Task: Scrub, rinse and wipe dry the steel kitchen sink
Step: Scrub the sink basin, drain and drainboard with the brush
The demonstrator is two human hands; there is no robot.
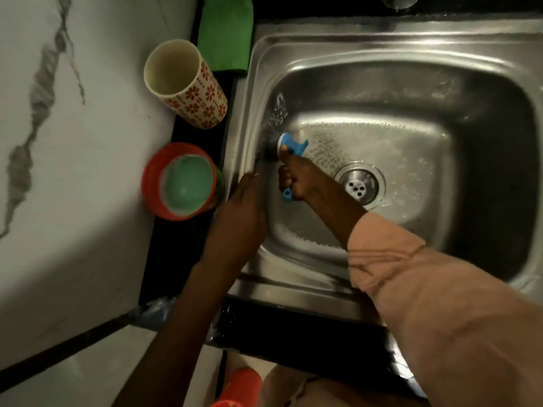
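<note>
- Nearest the camera, lower right of frame: a peach sleeve (426,304), reaching up and left into the steel sink (382,48).
- Right hand (296,179), centre of frame: clenched around the blue handle of a scrub brush (289,148). The handle's tail end shows below the fist; the thumb lies along the handle toward the head.
- Brush head: pressed against the left inner wall of the basin, just under the rim. Head is blurred, so bristle type cannot be told.
- Left hand (244,212), centre-left: fingers extended and together, grasping nothing, resting on the left rim of the sink just beside the brush.
- Basin condition: foam beads cover the floor around the drain (359,185) and run up the left wall above the brush. Far and right walls are dark; lather there cannot be told.
- Judgement on progress: scrubbing stage in hand, floor apparently already soaped, left wall being worked now. No running water visible. Rinsing and wiping dry both remain.
- Worktop (88,142), left of frame: white, marbled. A floral cup (188,86) stands on the dark strip at its sink-side edge; below it an orange bowl (179,180) holding pale green liquid, probably the soap mix.
- Green cloth (226,33), top of frame, lying left of the sink's upper corner: untouched, a likely candidate for drying.
</note>
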